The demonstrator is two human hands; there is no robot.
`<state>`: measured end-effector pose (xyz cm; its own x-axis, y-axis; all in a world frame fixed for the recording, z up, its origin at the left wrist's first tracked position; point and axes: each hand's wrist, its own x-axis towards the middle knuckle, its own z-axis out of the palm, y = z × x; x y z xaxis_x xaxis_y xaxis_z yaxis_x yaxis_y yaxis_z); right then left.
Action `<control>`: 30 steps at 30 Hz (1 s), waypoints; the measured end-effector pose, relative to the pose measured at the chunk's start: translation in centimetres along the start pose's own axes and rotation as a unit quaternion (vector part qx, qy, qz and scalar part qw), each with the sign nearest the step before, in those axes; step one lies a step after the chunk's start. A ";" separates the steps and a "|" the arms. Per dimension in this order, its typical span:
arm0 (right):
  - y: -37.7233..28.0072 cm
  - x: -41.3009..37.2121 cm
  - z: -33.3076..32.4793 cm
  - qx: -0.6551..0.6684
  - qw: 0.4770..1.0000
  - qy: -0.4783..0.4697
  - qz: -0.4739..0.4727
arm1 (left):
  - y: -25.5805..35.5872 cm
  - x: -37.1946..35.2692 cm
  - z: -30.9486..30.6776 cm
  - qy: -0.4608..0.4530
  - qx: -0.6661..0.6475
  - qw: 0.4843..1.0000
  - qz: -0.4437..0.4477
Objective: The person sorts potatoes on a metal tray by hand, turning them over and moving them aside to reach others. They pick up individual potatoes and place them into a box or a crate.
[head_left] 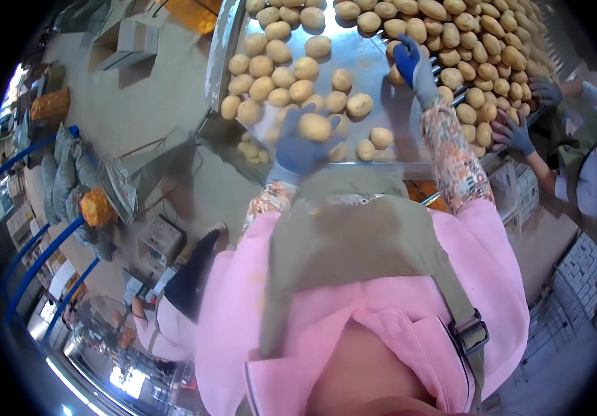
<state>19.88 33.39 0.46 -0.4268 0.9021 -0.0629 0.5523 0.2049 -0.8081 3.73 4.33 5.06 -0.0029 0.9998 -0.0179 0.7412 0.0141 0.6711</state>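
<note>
My left hand [297, 149], in a grey-blue glove and slightly blurred, is low over the near left part of a metal tray [354, 52]. A potato [314, 127] sits in its grasp between fingers and thumb. Farther right, my right hand [415, 69] wears a blue and grey glove and reaches to the edge of the potato pile [482, 48]. Its fingers are bent around a potato [396, 74] that is partly covered by the glove. Several loose potatoes [261, 66] lie on the tray's left side, and a few lie close to my left hand.
A co-worker's gloved hands [513, 132] touch the pile at the right. More potatoes [253, 150] lie below the tray's left corner. An open cardboard box [125, 45] stands on the floor at the upper left. White crates [516, 187] are at the right, and filled sacks [69, 173] stand far left.
</note>
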 end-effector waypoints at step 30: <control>-3.7 -21.6 3.5 0.596 0.783 -0.012 0.177 | -0.3 -1.9 1.1 0.007 -0.557 0.818 -0.141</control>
<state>24.52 11.85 2.76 -0.4197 0.8119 -0.4057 -0.4148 -0.5692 -0.7099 4.28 2.38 4.05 -0.0814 0.9553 -0.2843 -0.3624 0.2374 0.9013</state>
